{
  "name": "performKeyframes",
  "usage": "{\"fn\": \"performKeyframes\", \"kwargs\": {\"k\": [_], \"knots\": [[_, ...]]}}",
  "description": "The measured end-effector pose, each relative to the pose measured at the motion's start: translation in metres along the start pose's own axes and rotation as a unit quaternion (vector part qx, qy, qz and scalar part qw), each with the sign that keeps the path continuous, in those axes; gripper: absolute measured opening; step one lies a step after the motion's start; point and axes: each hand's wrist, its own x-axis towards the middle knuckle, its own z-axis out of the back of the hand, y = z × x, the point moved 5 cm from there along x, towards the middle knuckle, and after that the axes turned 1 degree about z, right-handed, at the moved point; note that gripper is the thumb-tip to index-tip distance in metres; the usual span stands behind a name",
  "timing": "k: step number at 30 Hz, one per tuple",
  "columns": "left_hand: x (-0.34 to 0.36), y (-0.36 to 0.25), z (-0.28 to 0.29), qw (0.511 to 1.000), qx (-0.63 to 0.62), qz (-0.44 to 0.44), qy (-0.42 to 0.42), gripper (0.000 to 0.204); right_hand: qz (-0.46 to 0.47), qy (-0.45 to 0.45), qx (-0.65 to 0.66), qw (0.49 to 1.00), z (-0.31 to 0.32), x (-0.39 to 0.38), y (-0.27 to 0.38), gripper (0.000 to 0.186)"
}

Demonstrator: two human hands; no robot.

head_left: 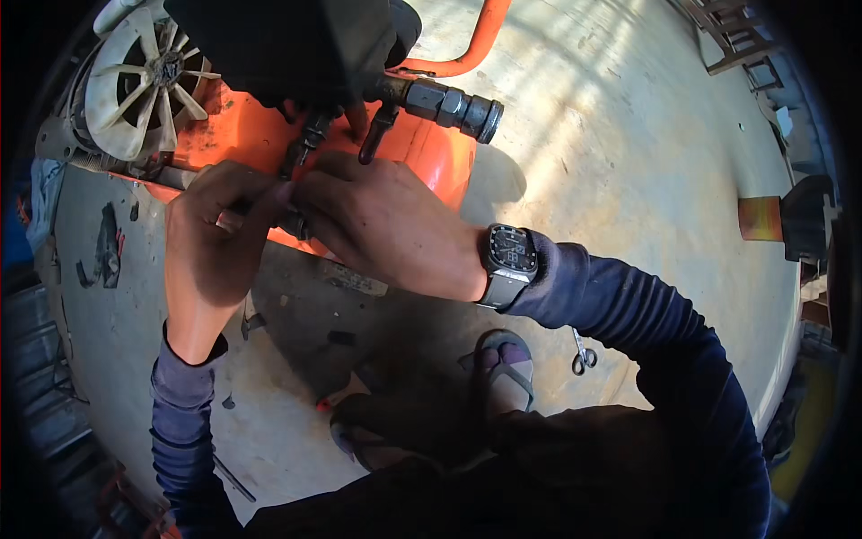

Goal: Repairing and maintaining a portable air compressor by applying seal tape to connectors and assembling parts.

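Both my hands meet at the lower end of a dark metal fitting (312, 135) that hangs beneath a black box (278, 45). My left hand (214, 225) is closed, its thumb and fingers pinched at the fitting's end. My right hand (395, 225) is curled around the same spot from the other side, one finger reaching up behind the fitting. The fingers hide most of what they grip. Beside the right hand, a small valve lever (378, 133) points down, and a black quick coupler (453, 108) sticks out to the right. An orange tank (440, 166) lies behind them.
A pale fan wheel (148, 81) stands at the upper left, and an orange tube handle (480, 40) curves at the top. Scissors (584, 357) lie on the concrete floor (611, 180) by my foot (505, 368). Dark scraps (109, 247) lie at left; wooden chairs (732, 40) stand far right.
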Motion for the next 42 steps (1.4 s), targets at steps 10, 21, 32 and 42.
{"fn": "performKeyframes", "kwargs": {"k": [10,21,32,42], "knots": [[0.003,0.015,-0.009,0.997,-0.027,0.063,0.023,0.016,-0.056,-0.020,0.006,0.998,0.001,0.008,0.000,0.019],[-0.005,0.016,0.003,0.999,-0.005,-0.031,0.035,0.015,-0.052,-0.023,-0.007,0.998,-0.006,0.008,0.003,0.015],[-0.005,0.015,0.002,0.998,-0.014,-0.060,0.032,0.017,0.029,-0.036,-0.024,0.999,-0.006,0.009,0.006,0.015],[0.001,0.020,0.003,0.995,-0.015,-0.014,0.097,0.015,-0.026,-0.062,0.001,0.998,0.068,-0.073,0.021,0.016]]}}
